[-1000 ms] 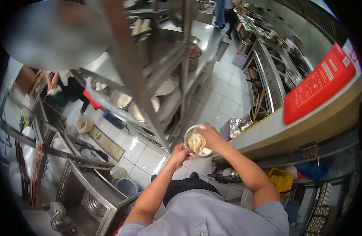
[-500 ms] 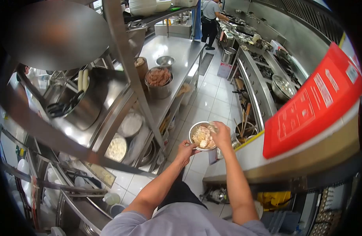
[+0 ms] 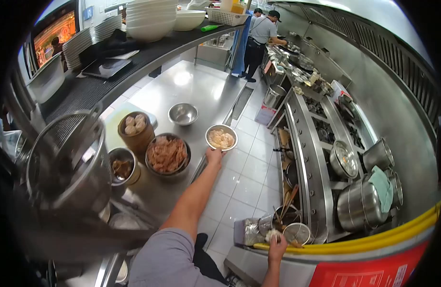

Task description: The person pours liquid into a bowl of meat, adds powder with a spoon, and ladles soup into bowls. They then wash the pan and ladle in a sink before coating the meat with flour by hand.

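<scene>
My left hand [image 3: 214,155] grips the near edge of a small round metal bowl [image 3: 236,139], held out beside the steel table [image 3: 208,91]. Pale, raw-looking pieces of food [image 3: 221,138] lie in the bowl. Down at the right, my right hand [image 3: 278,246] is closed on a whitish clump [image 3: 272,235], whose kind I cannot make out. Just beside that hand is a round strainer [image 3: 297,232], near a pot holding several sticks [image 3: 286,205].
On the table stand a metal bowl [image 3: 183,114], a pot of reddish meat [image 3: 166,154] and a container of round pale pieces [image 3: 135,125]. A stove row [image 3: 309,158] runs along the right. Two people [image 3: 264,33] stand at the far end.
My hands have separated. The left carried the bowl forward and left toward the table; the right moved from over the bowl down to the strainer. The view has shifted, showing more of the table.
</scene>
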Demonstrator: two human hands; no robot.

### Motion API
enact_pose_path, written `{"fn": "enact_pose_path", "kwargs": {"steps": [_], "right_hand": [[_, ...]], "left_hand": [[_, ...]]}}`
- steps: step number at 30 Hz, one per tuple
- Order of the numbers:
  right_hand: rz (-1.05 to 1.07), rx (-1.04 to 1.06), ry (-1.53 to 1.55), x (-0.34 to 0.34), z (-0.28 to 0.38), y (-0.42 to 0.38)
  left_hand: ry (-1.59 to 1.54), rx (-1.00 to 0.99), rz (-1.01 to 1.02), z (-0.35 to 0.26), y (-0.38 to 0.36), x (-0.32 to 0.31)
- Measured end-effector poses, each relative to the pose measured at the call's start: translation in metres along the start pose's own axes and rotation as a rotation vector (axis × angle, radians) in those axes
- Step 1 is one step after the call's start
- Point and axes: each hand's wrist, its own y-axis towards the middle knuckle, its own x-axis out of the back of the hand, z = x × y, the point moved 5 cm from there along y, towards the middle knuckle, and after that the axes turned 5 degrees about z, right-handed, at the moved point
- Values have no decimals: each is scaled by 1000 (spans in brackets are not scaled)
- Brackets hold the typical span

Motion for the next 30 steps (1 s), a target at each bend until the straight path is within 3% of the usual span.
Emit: {"fn": "enact_pose_path", "kwargs": {"steps": [3,4,7,10,12,16,17,18,19,21,22,25,27,28,29,30], "right_hand": [[85,-89,-101,-2,6,-3],[103,-77,-119,-8,12,-2],[139,-170,3,-23,-27,7],[130,-68,-145,-38,32,11],[168,-80,-115,-49,41,9],[250,146,-129,-63,19,18],[245,122,49,-70,39,10],[306,182,-116,-72,38,11],[278,133,-34,-76,67,-5],[391,204,128,-92,42,-16],[513,-47,407,-110,37,-30],[847,-247,920,-141,34,-92],[881,-455,965,-159,31,-146],[875,-560,976,-167,33,-178],[1051,-489,944,-176,43,-212],[1213,-413,915,-180,52,-247]], "left_hand": [[-23,6,-148,0,79,-10],[-3,-46,-89,-3,94,-14],[-189,40,34,-14,118,-26],[-160,15,83,24,145,-24],[-179,-22,214,38,116,-13],[-531,49,313,105,8,35],[-379,57,106,117,-51,53],[167,-10,180,163,-74,91],[154,-23,359,188,-127,119],[657,143,357,151,-273,171],[702,70,465,145,-319,207],[913,-247,603,115,-435,330],[1081,62,595,69,-504,417],[823,287,406,35,-549,457],[776,457,172,-9,-597,489],[809,445,35,-25,-627,538]]}}
